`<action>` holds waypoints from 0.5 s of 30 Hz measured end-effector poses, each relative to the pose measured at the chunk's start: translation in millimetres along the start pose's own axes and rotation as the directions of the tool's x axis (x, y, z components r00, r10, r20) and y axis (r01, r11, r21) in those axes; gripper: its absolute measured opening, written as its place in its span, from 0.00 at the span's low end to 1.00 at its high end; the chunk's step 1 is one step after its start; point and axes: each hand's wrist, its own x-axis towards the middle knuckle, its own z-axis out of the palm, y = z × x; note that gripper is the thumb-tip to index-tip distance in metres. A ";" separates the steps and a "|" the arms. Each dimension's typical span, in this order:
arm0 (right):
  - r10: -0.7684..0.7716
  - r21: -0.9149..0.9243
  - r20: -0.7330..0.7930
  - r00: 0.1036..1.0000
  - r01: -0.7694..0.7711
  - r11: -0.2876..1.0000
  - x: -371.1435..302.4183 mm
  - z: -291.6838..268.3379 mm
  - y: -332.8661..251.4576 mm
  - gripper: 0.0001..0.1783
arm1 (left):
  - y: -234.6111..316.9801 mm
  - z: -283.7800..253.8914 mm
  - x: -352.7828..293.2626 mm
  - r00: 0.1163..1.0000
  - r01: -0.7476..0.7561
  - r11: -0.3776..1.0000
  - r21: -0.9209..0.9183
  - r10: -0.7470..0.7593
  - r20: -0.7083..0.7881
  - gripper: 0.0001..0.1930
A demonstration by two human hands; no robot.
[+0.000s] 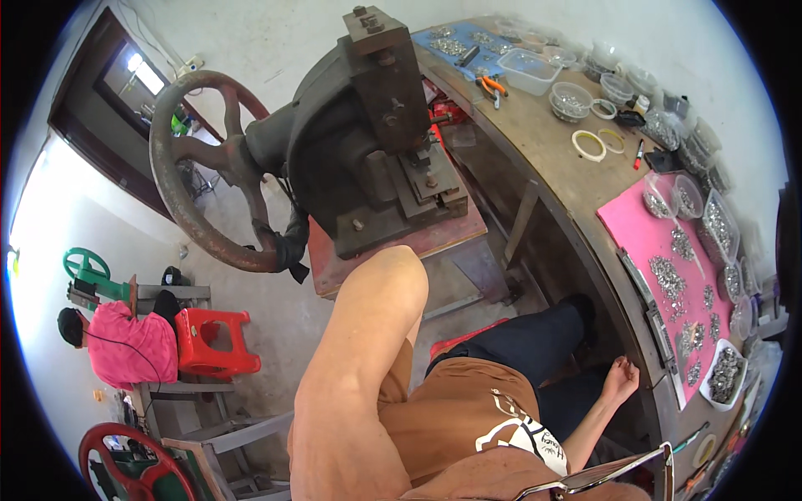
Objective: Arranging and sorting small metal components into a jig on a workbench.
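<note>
Hand, right [621, 381], fingers bent, near workbench [572, 175]; left hidden.

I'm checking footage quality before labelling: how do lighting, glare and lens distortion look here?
Head view: the wall at left is washed nearly white; glare shows inside the doorway; the workbench edge bows with fisheye distortion; the press looks dark, though its bolts are discernible; the right hand shows no obvious blur; individual metal parts are too small to tell apart.
</note>
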 end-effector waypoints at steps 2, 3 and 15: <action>-0.002 -0.012 -0.003 1.000 0.002 1.000 2.8 -1.3 1.1 0.05 | -1.4 1.9 -0.1 0.998 -0.010 1.000 0.024 0.011 -0.063 0.15; -0.007 -0.022 -0.014 1.000 0.007 1.000 3.5 -2.5 1.7 0.05 | -2.2 3.3 0.1 0.995 -0.015 0.999 0.034 0.018 -0.094 0.15; -0.016 0.014 0.015 1.000 0.016 1.000 0.1 -0.5 3.9 0.05 | -28.0 19.7 -25.5 0.993 -0.097 0.981 -0.169 0.106 0.049 0.14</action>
